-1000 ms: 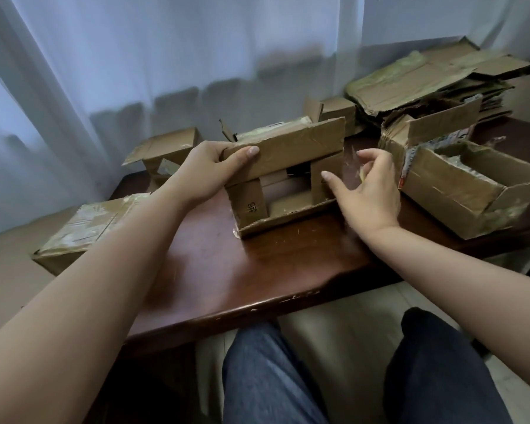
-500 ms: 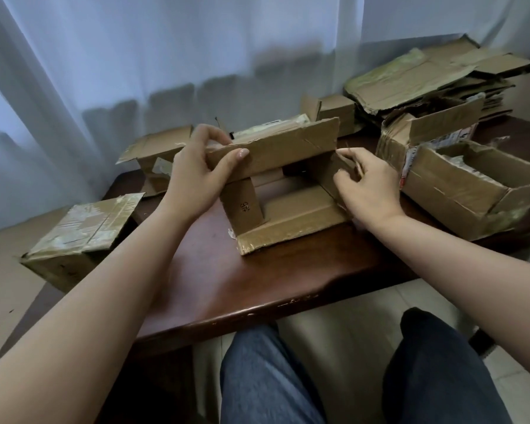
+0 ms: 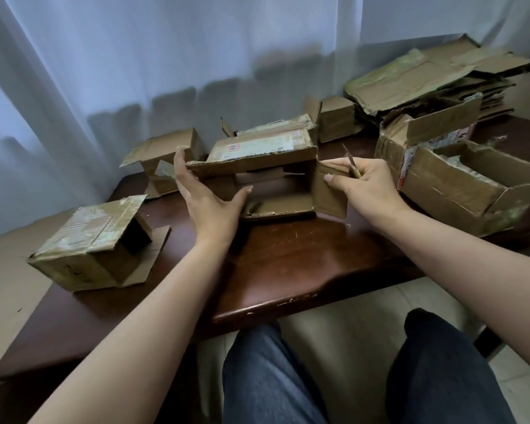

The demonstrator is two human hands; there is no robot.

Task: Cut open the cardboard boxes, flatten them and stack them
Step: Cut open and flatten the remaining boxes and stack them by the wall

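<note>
A small brown cardboard box (image 3: 259, 160) lies on its side at the middle of the table, its open end facing me. My left hand (image 3: 207, 194) grips its left side, fingers over the top edge and thumb at the opening. My right hand (image 3: 361, 182) pinches the box's right side flap (image 3: 329, 194) between thumb and fingers. A thin blade (image 3: 351, 162) sticks up from that same hand. A stack of flattened cardboard (image 3: 410, 78) lies at the far right.
A taped box (image 3: 89, 243) sits at the left table edge. An opened box (image 3: 166, 154) stands behind my left hand. A small box (image 3: 334, 117) sits at the back, a large open one (image 3: 459, 179) at the right. The dark table (image 3: 288, 264) ends just above my knees.
The box has been lifted and turned so its opening faces me more squarely. My right hand has swung the right side flap outward; my left hand has shifted lower on the left side.
</note>
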